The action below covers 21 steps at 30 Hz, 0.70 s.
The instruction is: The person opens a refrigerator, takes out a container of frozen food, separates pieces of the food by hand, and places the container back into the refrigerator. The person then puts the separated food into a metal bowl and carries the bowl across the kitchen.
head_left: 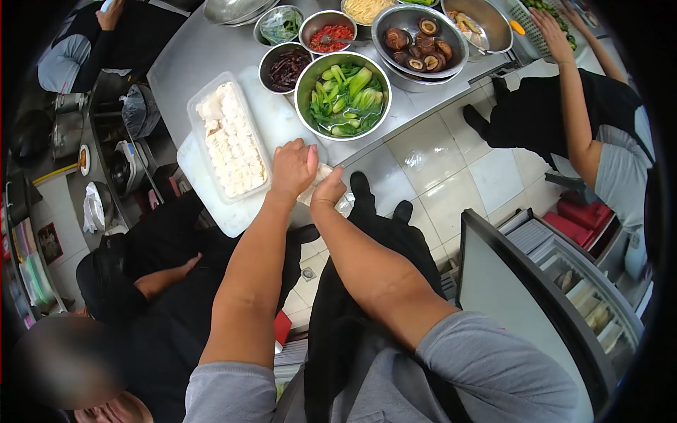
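Observation:
My left hand (295,166) and my right hand (328,187) are close together at the counter's front edge, both with curled fingers. Between them they grip a pale packet (316,182) with shiny clear plastic at its lower end; its contents are mostly hidden by my hands. Just left of my hands, a clear plastic tub (265,158) full of white cut pieces (233,151) rests on a white cutting board (194,173). Behind my hands stands a steel bowl (300,113) of green bok choy (349,102) in water.
Farther back are bowls of dried chillies (285,70), chopped red chilli (331,35) and mushrooms (423,49). One person (592,127) stands at the right by a green basket. Another person (141,282) is close at my left. An open fridge drawer (578,282) juts out at right.

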### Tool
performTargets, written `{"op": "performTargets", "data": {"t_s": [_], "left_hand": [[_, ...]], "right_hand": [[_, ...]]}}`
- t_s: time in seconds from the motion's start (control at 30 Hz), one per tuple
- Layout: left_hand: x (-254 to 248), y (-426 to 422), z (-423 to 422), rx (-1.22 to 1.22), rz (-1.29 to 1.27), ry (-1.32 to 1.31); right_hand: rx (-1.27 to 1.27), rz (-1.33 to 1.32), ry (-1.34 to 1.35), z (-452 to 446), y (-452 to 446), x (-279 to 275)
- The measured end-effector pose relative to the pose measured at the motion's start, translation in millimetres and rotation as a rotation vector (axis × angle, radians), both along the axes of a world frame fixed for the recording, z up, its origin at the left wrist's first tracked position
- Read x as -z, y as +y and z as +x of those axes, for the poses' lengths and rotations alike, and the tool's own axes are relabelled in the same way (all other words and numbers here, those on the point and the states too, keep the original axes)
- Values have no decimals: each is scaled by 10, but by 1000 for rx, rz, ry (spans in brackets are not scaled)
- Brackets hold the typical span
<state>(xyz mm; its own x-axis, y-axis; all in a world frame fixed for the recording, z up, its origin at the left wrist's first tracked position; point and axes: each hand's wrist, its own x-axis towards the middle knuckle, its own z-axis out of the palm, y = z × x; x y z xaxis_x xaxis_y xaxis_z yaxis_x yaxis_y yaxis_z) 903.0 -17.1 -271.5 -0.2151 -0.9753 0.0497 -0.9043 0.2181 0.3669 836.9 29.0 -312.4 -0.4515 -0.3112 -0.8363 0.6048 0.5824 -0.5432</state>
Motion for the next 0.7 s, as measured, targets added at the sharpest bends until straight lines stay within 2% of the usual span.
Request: {"op": "performTargets", "data": {"t_s": [0.13, 0.2, 0.23, 0.33, 0.37, 0.43, 0.47, 0.53, 0.57, 0.6, 0.67, 0.7], "left_hand": [[-10, -8, 3, -9, 25, 31], [-67, -12, 11, -26, 32, 43], [-79, -13, -26, -28, 43, 65], [-194, 23, -72, -85, 127, 100], [-300, 45, -43, -100, 104, 89], [-565, 152, -4, -102, 403, 205], [-771, 209, 46, -112, 379, 209], [-1196, 279, 241, -128, 633, 474], [-1267, 276, 383, -134, 617, 479], [-1323, 290, 541, -154, 618, 596], [-1359, 291, 872, -246, 663, 797], [-1361, 239, 991, -255, 655, 806]], "right_hand": [[10, -52, -2, -16, 43, 78], [12, -100, -172, -43, 38, 95], [-23, -88, -167, -52, 52, 100], [-28, -39, -192, -140, 8, -104], [-73, -104, -248, -203, -3, -190], [-161, -172, -403, -356, -6, -242], [-178, -193, -402, -347, -17, -351], [-266, -273, -485, -382, -77, -702], [-339, -264, -536, -383, -122, -948], [-354, -271, -535, -319, -165, -992], [-674, -544, -568, -173, -267, -1038], [-771, -579, -557, -104, -381, -1109]]}}
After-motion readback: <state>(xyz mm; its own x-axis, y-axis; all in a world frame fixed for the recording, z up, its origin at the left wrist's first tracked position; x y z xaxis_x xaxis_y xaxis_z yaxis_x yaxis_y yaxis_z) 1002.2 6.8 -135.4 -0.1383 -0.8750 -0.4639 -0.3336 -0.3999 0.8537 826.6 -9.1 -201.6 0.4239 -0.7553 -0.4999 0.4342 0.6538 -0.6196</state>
